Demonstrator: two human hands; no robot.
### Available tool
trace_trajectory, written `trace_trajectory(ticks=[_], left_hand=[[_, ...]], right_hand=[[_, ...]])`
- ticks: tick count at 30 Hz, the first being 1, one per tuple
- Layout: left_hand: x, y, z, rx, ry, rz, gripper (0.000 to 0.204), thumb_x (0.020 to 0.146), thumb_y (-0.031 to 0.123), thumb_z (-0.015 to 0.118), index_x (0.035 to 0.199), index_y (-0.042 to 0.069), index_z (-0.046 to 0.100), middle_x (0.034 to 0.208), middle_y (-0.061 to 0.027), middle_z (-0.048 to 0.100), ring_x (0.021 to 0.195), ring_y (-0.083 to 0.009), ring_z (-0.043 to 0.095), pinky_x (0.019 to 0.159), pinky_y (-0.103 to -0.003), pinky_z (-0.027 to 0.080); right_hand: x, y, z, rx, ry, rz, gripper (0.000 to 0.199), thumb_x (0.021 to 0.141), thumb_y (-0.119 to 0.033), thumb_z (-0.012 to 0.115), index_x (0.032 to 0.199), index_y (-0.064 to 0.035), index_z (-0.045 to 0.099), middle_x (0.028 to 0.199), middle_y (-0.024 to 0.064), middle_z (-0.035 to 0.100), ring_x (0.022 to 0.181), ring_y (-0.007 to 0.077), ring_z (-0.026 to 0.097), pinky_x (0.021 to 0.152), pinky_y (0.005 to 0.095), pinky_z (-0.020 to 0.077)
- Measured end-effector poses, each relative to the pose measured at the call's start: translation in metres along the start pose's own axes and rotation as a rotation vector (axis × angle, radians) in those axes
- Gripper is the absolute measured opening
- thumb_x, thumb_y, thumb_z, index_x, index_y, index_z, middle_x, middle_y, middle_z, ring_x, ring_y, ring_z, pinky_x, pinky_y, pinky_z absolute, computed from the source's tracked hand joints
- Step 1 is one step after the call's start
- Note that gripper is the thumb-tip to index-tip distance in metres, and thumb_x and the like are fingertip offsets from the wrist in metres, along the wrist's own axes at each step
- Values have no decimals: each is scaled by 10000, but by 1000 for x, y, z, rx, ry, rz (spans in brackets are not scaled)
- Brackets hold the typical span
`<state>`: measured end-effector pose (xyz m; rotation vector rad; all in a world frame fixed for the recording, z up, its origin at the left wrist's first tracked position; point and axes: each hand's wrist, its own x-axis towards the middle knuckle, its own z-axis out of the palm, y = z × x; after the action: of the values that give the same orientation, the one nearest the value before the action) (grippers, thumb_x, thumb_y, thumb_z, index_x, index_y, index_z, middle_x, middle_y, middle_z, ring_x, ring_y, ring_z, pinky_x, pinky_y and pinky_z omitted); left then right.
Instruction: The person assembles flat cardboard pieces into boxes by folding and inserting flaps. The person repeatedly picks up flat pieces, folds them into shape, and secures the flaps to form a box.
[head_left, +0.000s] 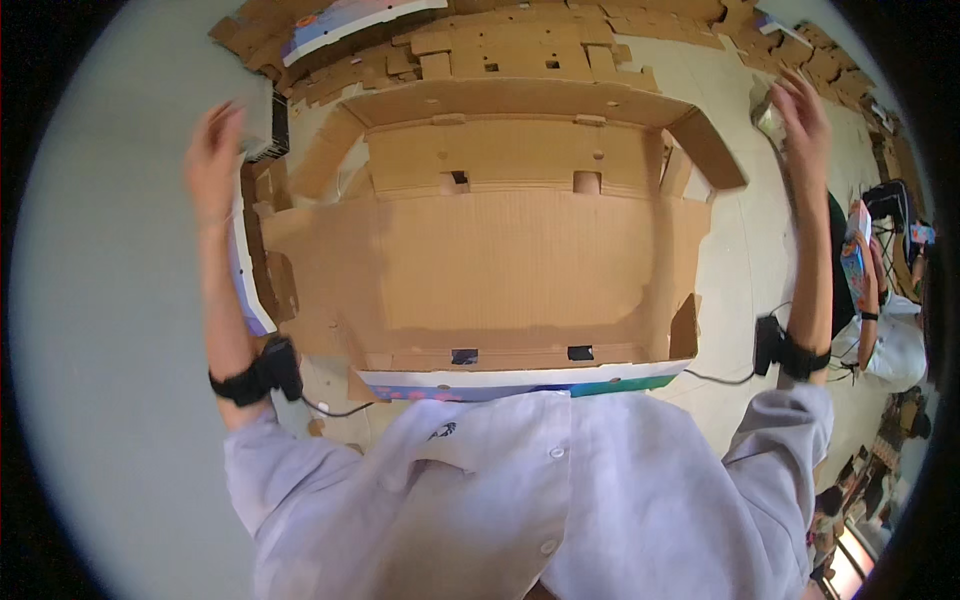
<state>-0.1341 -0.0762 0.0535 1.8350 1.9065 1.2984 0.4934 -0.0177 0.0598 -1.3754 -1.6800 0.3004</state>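
A partly folded brown cardboard box [520, 260] lies in front of me with its plain inside facing up. Its far wall [520, 105] stands up with bent corner flaps, and slots show along its folds. The near wall [520, 382], with a white, blue and green printed outer face, is against my shirt. My left hand [213, 155] is raised beyond the box's left side, slightly blurred, fingers loosely stretched and holding nothing visible. Out past the right corner flap [710, 150], my right hand [800, 120] is up with fingers apart and slightly bent. Neither hand touches the box.
Flattened brown cardboard pieces [510, 50] are heaped at the far side, with a printed one [360, 22] on top. A white wall [110, 300] rises at the left. On the right, another person [890, 340] holds a colourful printed box [855, 260]. Cables hang from my black wrist straps.
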Motion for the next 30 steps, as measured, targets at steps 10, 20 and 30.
trace_trajectory(ticks=[10, 20, 30], left_hand=[[-487, -240, -111, -362, 218, -1468, 278, 856, 236, 542, 1074, 67, 577, 866, -22, 620, 720, -140, 594, 557, -251, 479], [-405, -45, 19, -1044, 70, -1128, 516, 873, 367, 575, 1280, 83, 435, 1289, -79, 481, 1164, -241, 465, 994, -421, 360], [-269, -18, 46, -1090, 215, -767, 527, 868, 309, 604, 1298, 73, 411, 1311, -89, 457, 1196, -240, 439, 1021, -420, 341]], right_hand=[[-526, 129, -83, 1552, 775, 1284, 230, 885, -91, 518, 1087, 12, 562, 1054, 132, 632, 951, 214, 599, 885, 347, 462], [-410, 23, 74, 1447, 661, 1247, 225, 898, -249, 550, 1011, -55, 567, 858, 50, 598, 712, 168, 546, 645, 288, 441], [-265, 24, 108, 1076, 502, 1157, 205, 848, -285, 649, 878, -94, 580, 648, -51, 529, 469, 19, 386, 413, 166, 295]])
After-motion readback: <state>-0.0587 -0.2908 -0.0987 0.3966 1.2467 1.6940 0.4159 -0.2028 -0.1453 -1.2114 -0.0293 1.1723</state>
